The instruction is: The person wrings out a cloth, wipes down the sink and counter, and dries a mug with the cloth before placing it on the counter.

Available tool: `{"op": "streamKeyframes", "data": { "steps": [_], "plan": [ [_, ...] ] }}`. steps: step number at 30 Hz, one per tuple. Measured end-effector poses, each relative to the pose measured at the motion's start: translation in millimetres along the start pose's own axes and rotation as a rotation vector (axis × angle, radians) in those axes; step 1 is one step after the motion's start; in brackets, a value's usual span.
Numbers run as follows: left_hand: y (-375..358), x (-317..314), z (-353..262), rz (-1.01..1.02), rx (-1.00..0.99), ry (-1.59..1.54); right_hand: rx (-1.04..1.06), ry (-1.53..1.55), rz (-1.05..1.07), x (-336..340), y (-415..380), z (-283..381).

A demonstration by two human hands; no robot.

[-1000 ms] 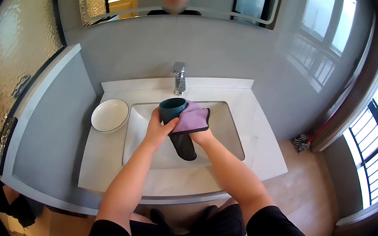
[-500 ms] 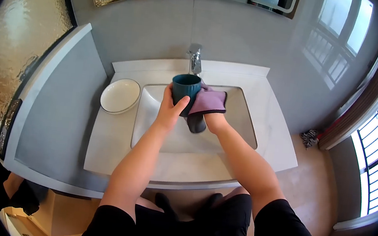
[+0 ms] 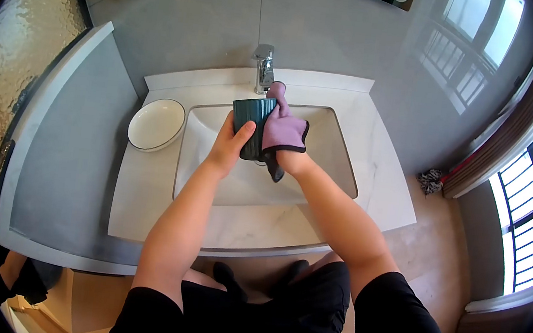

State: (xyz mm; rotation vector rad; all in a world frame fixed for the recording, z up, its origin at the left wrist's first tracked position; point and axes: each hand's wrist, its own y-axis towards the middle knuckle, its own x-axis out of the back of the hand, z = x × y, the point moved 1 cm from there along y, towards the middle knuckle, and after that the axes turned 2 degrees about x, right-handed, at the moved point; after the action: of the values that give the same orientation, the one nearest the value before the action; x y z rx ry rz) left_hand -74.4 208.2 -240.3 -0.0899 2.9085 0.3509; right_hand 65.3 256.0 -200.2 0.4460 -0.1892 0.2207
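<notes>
My left hand (image 3: 231, 137) is wrapped round a dark teal ribbed cup (image 3: 251, 113), thumb across its near side. The cup is tilted above the sink basin (image 3: 212, 183), its mouth facing up. A purple cloth (image 3: 285, 132) with black edging and a dark grey side covers most of my right hand (image 3: 291, 161) and presses against the cup's right side. The dark grey part hangs down below the wrist. Right-hand fingers are hidden under the cloth. Behind both hands stands the chrome faucet (image 3: 264, 67).
A white bowl (image 3: 157, 124) with a dark rim sits on the white countertop (image 3: 137, 201) left of the basin. A grey partition (image 3: 71, 151) borders the left side. On the floor at right lies a crumpled patterned cloth (image 3: 430, 180), near a curtain (image 3: 506, 138) and window.
The cup has tipped; its open inside no longer shows. My right hand and the cloth have turned, and a purple finger-like part now points up beside the cup's rim. The view has shifted slightly.
</notes>
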Motion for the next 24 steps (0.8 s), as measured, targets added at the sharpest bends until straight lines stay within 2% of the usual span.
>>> {"op": "streamKeyframes", "data": {
  "steps": [1,4,5,7,8,9,11,13,14,15,17,18,20,21,23,24],
  "plan": [
    [-1,0,0,0.056,0.031,-0.046,-0.004,-0.001,0.000,1,1,-4],
    [0,0,1,0.128,0.027,-0.017,-0.234,-0.174,-0.112,7,7,-8],
    [-2,-2,0,0.120,0.028,-0.016,-0.235,-0.172,-0.104,10,5,-7],
    [-2,-8,-5,0.191,-0.036,0.006,-0.265,0.330,-0.041,14,4,-4],
    [-2,-10,-6,0.186,-0.049,-0.023,-0.467,0.490,-0.010,13,8,-1],
    [-2,-9,-6,0.183,-0.047,-0.016,-0.390,0.697,0.135,15,6,-3],
    [0,-10,-4,0.138,-0.155,0.068,-0.294,0.825,0.222,11,4,-14],
    [3,-10,-5,0.122,-0.229,0.085,-0.432,0.942,0.238,12,-6,-22],
    [3,-11,-4,0.098,-0.289,0.105,-0.291,0.914,0.292,12,-9,-21],
    [4,-12,-3,0.102,-0.289,0.097,-0.291,0.887,0.297,13,-10,-25],
    [4,-9,-3,0.014,-0.207,0.076,-0.192,0.578,0.277,8,-4,-27],
    [2,-10,-6,0.000,-0.181,0.013,-0.194,0.581,0.285,7,-5,-21],
    [4,-10,-1,-0.041,-0.208,-0.024,0.046,-0.262,0.264,4,-5,-2],
    [5,-8,0,-0.076,-0.231,-0.061,0.216,-0.190,0.220,1,-4,-8],
    [6,-7,1,-0.114,-0.243,-0.058,0.402,-0.723,0.210,-5,-5,-16],
    [6,-4,4,-0.120,-0.239,-0.056,0.505,-0.793,0.199,-7,-4,-23]
  ]
}}
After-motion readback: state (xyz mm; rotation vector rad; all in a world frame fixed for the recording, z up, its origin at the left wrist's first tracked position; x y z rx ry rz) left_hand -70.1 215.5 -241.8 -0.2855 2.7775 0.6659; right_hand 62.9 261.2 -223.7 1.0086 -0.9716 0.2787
